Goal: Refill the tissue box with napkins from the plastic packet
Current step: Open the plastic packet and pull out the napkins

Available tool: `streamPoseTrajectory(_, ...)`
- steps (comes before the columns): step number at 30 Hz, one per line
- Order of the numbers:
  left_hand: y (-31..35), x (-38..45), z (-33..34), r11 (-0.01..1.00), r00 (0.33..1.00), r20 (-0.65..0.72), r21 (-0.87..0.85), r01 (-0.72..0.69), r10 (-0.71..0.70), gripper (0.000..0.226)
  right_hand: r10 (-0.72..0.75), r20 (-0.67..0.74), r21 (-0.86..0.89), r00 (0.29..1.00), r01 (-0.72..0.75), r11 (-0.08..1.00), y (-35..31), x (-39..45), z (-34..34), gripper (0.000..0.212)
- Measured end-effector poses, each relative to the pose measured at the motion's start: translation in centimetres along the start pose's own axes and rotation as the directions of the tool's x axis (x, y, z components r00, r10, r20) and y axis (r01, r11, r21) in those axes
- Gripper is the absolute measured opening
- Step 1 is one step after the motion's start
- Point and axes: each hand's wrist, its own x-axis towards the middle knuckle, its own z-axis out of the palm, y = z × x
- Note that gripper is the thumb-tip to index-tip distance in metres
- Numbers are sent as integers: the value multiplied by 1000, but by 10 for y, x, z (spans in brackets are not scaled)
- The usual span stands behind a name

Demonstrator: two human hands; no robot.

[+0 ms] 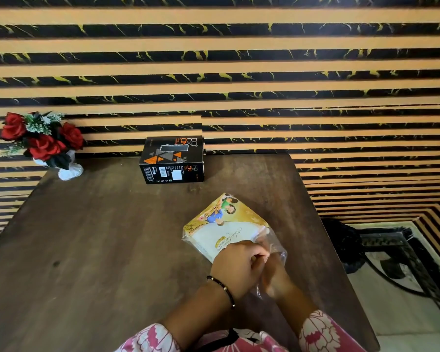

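A dark wooden counter (92, 237) fills the lower and middle part of the frame, set against a wall (239, 67) of orange and black marbled stripes. Near the centre of the frame, at the far edge of the counter and touching the wall, a black tissue box (172, 160) with orange and grey triangles is seen; its top slot is turned upward and looks dark. At the upper left of the counter a white vase (68, 170) with red roses (40, 138) is placed, well apart from the box.

Right of centre, lower in the frame, the plastic packet (224, 226) of napkins is laid flat on the counter, its yellow printed end pointing toward the box and its clear, loose end toward the person. White napkins can be seen through the film.

Both hands are brought together at the near end of the packet. The left hand (239, 268), with a thin black bracelet (222, 289) on the wrist, is curled with its fingers pinched on the clear plastic. The right hand (276, 278) is partly hidden behind the left hand and blurred; it is closed on the same loose plastic, though the exact grip of its fingers cannot be told. Pink and white patterned sleeves (323, 334) are visible at the bottom edge. At the lower right of the frame, beyond the counter, a dark metal stand (381, 247) is seen on a pale floor.
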Motion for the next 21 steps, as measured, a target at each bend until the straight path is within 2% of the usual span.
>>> streamPoseTrajectory(2, -1, 0, 1, 1000, 1000, -11, -8, -1, 1, 27, -36, 131, 65, 991, 27, 998, -9, -10, 3, 27)
streamPoseTrajectory(3, -2, -1, 1, 1000, 1000, -15, -12, -7, 7, 26, -44, 153, 56, 987, 36, 998, -10, -8, 2, 29)
streamPoseTrajectory(8, -3, -1, 2, 1000, 999, -39, -4, -18, 18, 18, -88, 86, -211, 992, 104, 972, -17, -4, -8, 32)
streamPoseTrajectory(11, -4, 1, -1, 1000, 999, -34, -18, -22, 22, 21, -99, 71, -265, 993, 115, 957, -18, 3, -12, 33)
streamPoseTrajectory(13, -9, 5, -2, 1000, 1000, -29, -15, 6, -6, 34, -133, 98, -258, 986, 154, 954, -18, 4, -14, 28)
streamPoseTrajectory(15, -22, 14, -2, 996, 998, -17, 77, 55, -54, 53, -157, 140, -226, 978, 186, 956, -16, 5, -17, 19)
streamPoseTrajectory(18, -52, 31, -2, 947, 975, 24, 246, 208, -220, 54, -156, 142, -206, 977, 183, 961, -15, 5, -23, 25)
streamPoseTrajectory(21, -78, 40, -3, 865, 919, 25, 348, 361, -394, 61, -120, 151, -237, 981, 154, 959, -16, 6, -25, 26)
